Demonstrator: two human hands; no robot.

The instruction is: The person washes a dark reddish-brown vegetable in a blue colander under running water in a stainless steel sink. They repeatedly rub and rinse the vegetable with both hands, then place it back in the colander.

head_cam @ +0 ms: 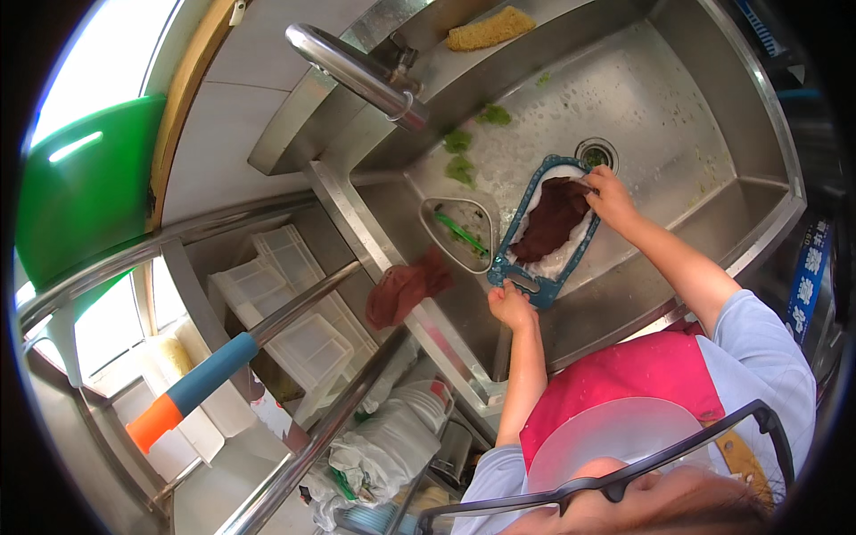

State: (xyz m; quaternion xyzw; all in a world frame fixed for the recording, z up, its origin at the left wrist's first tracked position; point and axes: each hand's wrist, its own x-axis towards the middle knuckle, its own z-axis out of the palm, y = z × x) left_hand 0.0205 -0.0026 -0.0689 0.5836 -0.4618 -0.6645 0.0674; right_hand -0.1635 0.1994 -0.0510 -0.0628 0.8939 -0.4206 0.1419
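Note:
My left hand [514,305] grips the slotted handle end of a blue plastic basin [583,251], which is tilted above the sink floor. White suds [552,265] line the basin around a wet brown cloth [554,217]. At the far right corner, my right hand [610,198] reaches over the rim and its fingertips pinch the edge of this cloth; the fingers partly hide the rim there. A triangular strainer basket [495,247] stands left of the basin, with a green-handled tool [461,233] and scraps inside.
The stainless steel sink [675,114] holds leafy scraps [459,168] and a drain [595,157] beyond the basin. A faucet [361,77] arches over its left side. Another reddish-brown cloth [403,291] drapes over the left edge. A yellow sponge [491,29] lies on the back ledge.

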